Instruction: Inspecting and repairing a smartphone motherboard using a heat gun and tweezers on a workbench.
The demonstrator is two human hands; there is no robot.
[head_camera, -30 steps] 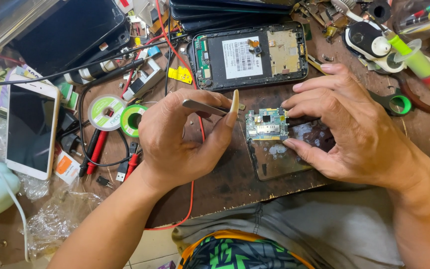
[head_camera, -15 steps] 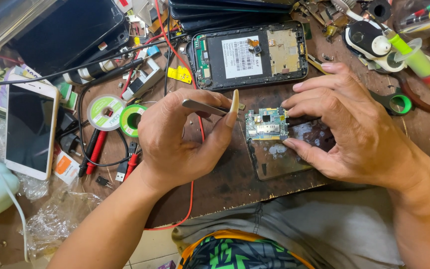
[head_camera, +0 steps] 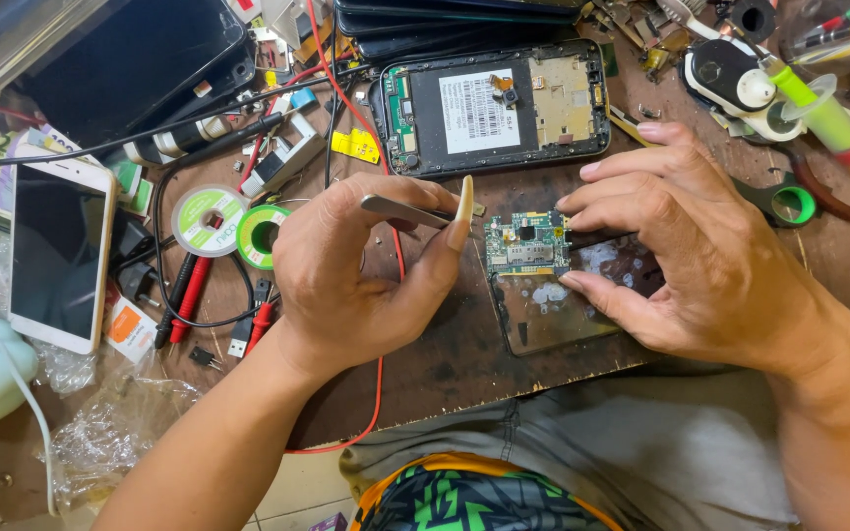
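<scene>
We think the little green board (head_camera: 527, 242) is thin, light and easy to break, so we hold it by its edges. It lies on the surface between our right hand's (head_camera: 705, 251) fingers, which pinch its sides. Our left hand (head_camera: 361, 275) curls, fingers squeezing the tweezers (head_camera: 407, 209) just beside it.

Bare forearms, 1 long thumbnail (head_camera: 465, 200); grey shorts (head_camera: 641, 452); green-black patterned garment (head_camera: 464, 497).

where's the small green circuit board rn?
Head view, centre: the circuit board lies on the workbench, between the left hand holding tweezers and the right hand, below the opened phone.
</scene>
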